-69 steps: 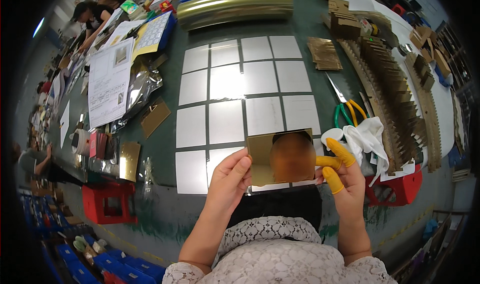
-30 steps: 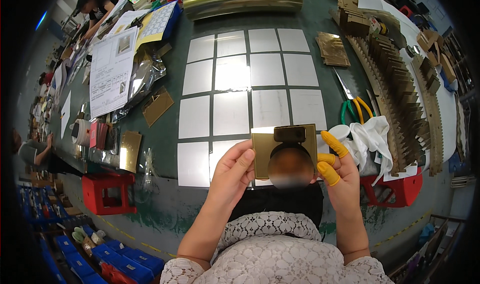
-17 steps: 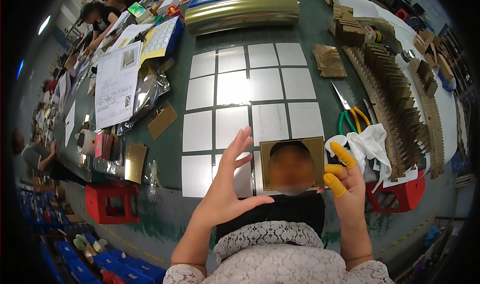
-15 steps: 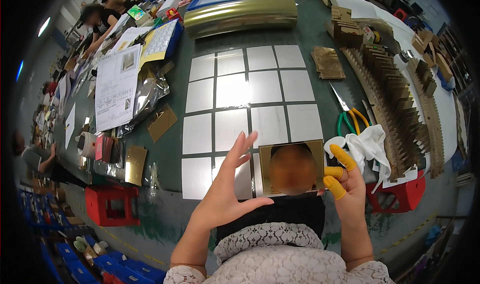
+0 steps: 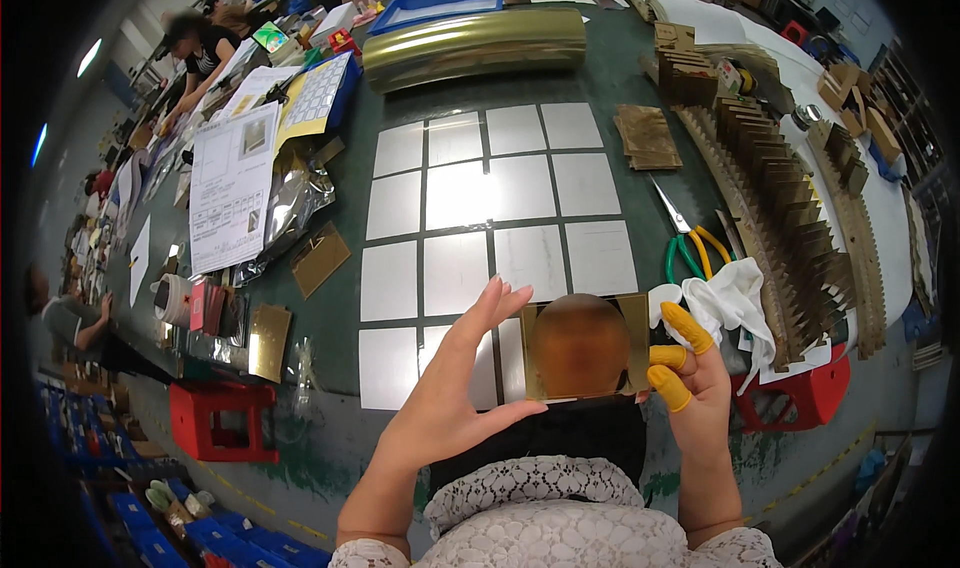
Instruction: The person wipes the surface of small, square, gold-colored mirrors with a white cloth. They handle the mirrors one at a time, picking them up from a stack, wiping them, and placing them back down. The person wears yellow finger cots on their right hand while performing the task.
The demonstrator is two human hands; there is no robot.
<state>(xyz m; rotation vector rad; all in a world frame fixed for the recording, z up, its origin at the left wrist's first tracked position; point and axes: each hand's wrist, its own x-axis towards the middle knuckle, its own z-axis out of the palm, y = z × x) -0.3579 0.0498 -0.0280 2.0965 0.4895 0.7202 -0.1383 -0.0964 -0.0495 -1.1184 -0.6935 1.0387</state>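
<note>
A gold, mirror-like square plate (image 5: pixel 585 348) is held upright by its right edge in my right hand (image 5: pixel 700 388). Yellow finger cots cover the thumb and two fingertips of that hand. My left hand (image 5: pixel 445 383) is bare and open at the plate's left side, fingers raised and thumb stretched along the lower corner. Whether the thumb touches the plate I cannot tell. Beneath and beyond both hands, pale square sheets (image 5: pixel 528 249) lie in rows on the dark green table (image 5: pixel 335 333). The plate and left hand hide part of the nearest row.
Scissors (image 5: pixel 682 230) with green and yellow handles and a white glove (image 5: pixel 735 293) lie at the right, beside toothed racks of brown plates (image 5: pixel 765 218). A gold film roll (image 5: pixel 475 48) lies at the back. Papers (image 5: pixel 232 188) and small gold plates (image 5: pixel 270 343) are on the left.
The fingers of my left hand have come slightly lower and nearer the plate. My right hand keeps its hold. The whole view has shifted a little.
</note>
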